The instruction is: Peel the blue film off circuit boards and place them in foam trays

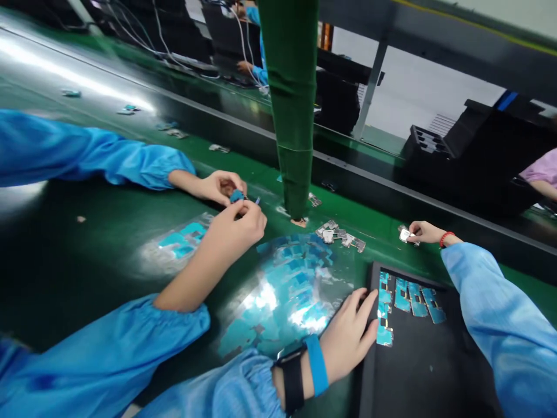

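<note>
Head: empty, spread left hand (348, 337) is touching black rectangular tray (418, 366); right hand (429, 232), shallowly pinching flat silvery part (404, 235), is risking a drop.

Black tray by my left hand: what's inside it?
Inside the black tray, blue pieces lie toward the far end. Your right sleeve hides part of its right side; anything beneath can't be seen.

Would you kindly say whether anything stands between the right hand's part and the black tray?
Nothing visible but the far rim of the black tray stands between the silvery part in the right hand and the tray's floor; the left hand, at the left edge, is aside.
</note>
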The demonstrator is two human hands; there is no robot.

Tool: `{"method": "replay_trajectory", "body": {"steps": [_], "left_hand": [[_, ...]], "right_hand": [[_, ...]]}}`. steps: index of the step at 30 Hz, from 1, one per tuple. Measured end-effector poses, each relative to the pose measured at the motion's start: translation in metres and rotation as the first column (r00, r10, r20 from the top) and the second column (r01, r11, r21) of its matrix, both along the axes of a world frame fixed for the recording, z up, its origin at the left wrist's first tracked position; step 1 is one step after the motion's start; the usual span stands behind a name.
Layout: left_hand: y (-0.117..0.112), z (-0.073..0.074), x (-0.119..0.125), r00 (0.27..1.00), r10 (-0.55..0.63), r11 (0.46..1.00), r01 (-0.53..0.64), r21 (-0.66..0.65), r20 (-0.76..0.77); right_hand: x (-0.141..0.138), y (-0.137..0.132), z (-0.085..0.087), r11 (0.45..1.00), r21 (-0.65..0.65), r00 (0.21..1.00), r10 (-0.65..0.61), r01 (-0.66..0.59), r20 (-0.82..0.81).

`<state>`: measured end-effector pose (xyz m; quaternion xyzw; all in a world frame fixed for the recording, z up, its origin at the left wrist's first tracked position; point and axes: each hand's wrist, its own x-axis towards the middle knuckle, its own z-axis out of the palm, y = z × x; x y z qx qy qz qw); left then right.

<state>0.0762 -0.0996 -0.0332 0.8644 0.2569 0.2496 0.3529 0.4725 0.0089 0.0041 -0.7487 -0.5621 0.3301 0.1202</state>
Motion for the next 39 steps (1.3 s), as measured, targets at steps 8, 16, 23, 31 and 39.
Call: {"method": "replay_trajectory", "body": {"steps": [8, 16, 23, 31, 39], "left_hand": [[0.0, 0.007, 0.0, 0.999, -0.023, 0.999, 0.022, -0.042, -0.029], [0.0, 0.008, 0.002, 1.0, -0.018, 0.999, 0.017, -0.047, -0.01], [-0.001, 0.003, 0.002, 1.0, 0.001, 0.999, 0.0, -0.032, 0.029], [-0.001, -0.004, 0.0, 0.999, -0.009, 0.999, 0.007, 0.036, 0.052], [-0.003, -0.004, 0.001, 1.0, -0.004, 1.0, 0.004, 0.004, 0.013]], "right_hand": [[-0.006, -0.012, 0.001, 0.996, -0.065, 0.998, -0.057, 0.056, -0.02], [-0.067, 0.003, 0.04, 0.985, 0.152, 0.987, 0.102, -0.083, -0.12], [-0.279, 0.054, 0.028, 0.925, 0.265, 0.944, 0.311, -0.274, -0.109], [-0.377, 0.107, -0.015, 0.909, 0.361, 0.971, 0.235, -0.21, -0.028], [-0.324, 0.079, 0.003, 0.786, 0.397, 0.88, 0.4, -0.474, 0.257]]}}
